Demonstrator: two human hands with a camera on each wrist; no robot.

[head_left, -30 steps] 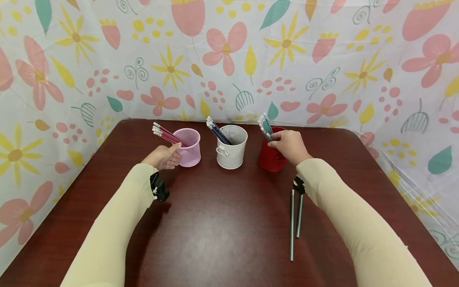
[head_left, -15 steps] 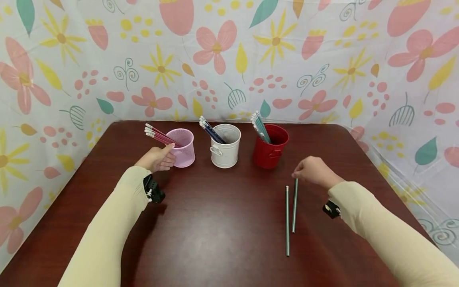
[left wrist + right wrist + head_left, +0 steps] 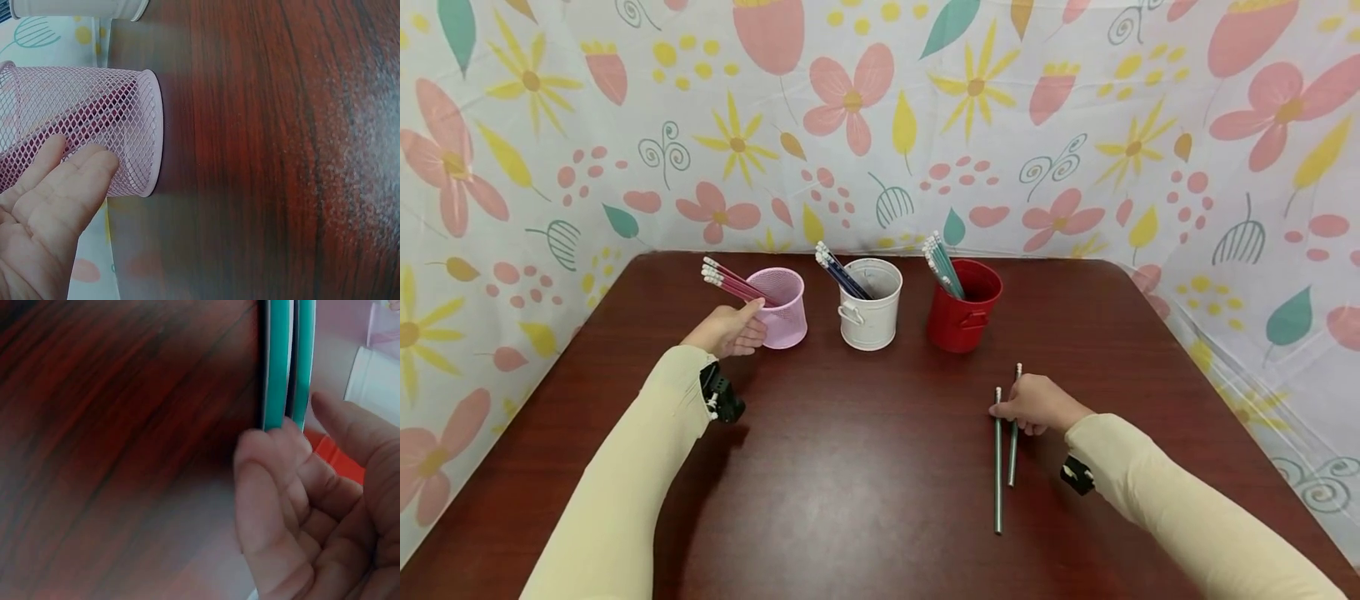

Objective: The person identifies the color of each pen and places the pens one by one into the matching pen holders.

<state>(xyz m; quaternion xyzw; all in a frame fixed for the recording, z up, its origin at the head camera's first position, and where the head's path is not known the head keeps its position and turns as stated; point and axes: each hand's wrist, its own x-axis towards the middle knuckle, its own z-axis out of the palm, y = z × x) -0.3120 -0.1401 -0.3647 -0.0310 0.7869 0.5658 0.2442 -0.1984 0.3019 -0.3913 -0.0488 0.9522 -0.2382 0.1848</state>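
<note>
My left hand (image 3: 726, 331) rests against the pink mesh cup (image 3: 790, 325), its thumb at the rim and its fingers extended below. In the left wrist view the fingers (image 3: 87, 178) lie fairly straight beside the mesh. Several dark-pink pencils (image 3: 733, 282) lean in that cup. At the right, my right hand (image 3: 1037, 404) is low over two green pencils (image 3: 998, 479) lying lengthwise on the table. Its thumb and curled fingers are on either side of both. In the right wrist view, the fingers hide part of the pencils (image 3: 277, 369).
A white bucket (image 3: 871, 329) with several dark blue pencils (image 3: 842, 273) stands mid-back. Right of it is a red bucket (image 3: 955, 329) with several teal pencils (image 3: 946, 267). The brown table (image 3: 842, 467) meets a flowered cloth (image 3: 880, 125) behind.
My right hand has left the teal pencils in the red bucket, touched the top of the right green pencil, then slid down over both pencils. My left hand has stayed at the pink cup.
</note>
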